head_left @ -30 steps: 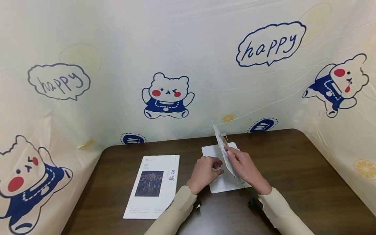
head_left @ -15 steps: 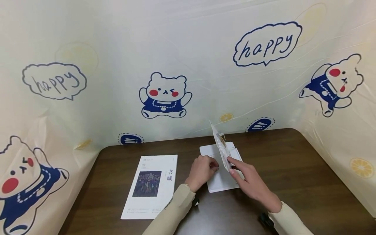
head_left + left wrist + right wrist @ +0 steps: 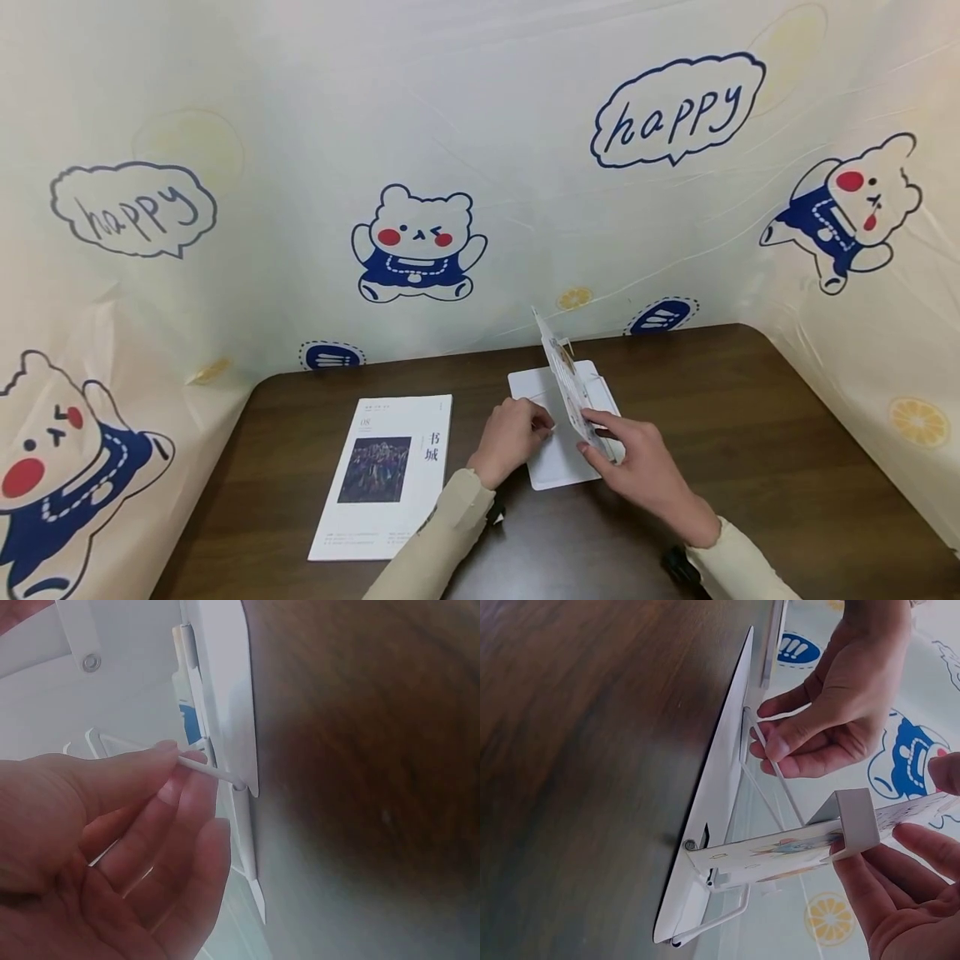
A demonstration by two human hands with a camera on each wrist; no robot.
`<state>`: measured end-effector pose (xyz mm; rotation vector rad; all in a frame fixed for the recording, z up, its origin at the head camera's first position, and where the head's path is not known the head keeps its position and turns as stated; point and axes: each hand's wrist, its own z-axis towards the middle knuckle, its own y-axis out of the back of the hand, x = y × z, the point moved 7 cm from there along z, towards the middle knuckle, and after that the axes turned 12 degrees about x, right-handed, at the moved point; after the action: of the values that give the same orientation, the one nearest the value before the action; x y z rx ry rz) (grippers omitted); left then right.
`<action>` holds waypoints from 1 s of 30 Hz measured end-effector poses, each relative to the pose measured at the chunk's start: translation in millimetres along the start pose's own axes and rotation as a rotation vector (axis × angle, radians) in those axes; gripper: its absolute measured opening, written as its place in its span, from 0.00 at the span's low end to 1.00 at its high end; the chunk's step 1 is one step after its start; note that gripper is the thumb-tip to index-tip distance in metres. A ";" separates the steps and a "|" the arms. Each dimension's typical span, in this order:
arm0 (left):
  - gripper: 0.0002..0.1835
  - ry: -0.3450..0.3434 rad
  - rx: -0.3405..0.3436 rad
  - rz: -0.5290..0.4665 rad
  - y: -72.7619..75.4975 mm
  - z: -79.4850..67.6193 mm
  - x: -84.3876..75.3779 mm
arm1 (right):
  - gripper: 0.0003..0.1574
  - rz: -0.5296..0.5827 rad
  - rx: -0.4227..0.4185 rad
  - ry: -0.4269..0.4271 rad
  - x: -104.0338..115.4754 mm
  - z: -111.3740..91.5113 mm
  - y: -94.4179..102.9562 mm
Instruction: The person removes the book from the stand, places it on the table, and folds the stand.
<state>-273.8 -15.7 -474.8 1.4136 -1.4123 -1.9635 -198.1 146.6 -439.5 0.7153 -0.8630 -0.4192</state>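
Observation:
A white bookstand stands on the table, its flat base plate [image 3: 555,475] lying down and its printed panel [image 3: 564,375] tilted up steeply above it. My left hand [image 3: 510,437] is on the left side of the panel, low over the base. Thumb and fingertips of that hand pinch a thin white wire leg [image 3: 210,772], whose end meets the base plate. My right hand [image 3: 645,467] holds the lower right part of the panel between thumb and fingers. A white page-holding lip [image 3: 857,819] sticks out from the panel beside those fingers.
A white book [image 3: 378,529] with a dark picture on its cover lies to the left of the stand, partly overlapped by the left sleeve [image 3: 442,533]. Behind the brown table [image 3: 750,433] hangs a pale curtain [image 3: 300,250] printed with bears.
My right hand has slid down and back along the panel, toward its lower edge. My left hand has drawn slightly left, still at the wire leg. The view has shifted a little.

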 end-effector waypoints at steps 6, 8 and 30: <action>0.04 0.002 0.007 -0.010 -1.1 -0.7 1.5 | 0.27 0.019 0.008 -0.016 -2.6 -0.5 -0.5; 0.04 0.001 0.009 -0.011 -0.9 -0.6 1.9 | 0.27 0.032 -0.001 -0.013 -3.6 -0.5 1.0; 0.07 0.035 0.076 -0.007 -8.4 1.1 8.1 | 0.18 0.177 -0.067 -0.114 -38.1 -8.8 26.3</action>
<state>-276.2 -17.3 -486.2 1.4799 -1.4824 -1.8981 -212.2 191.2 -445.0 0.5521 -1.0060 -0.3311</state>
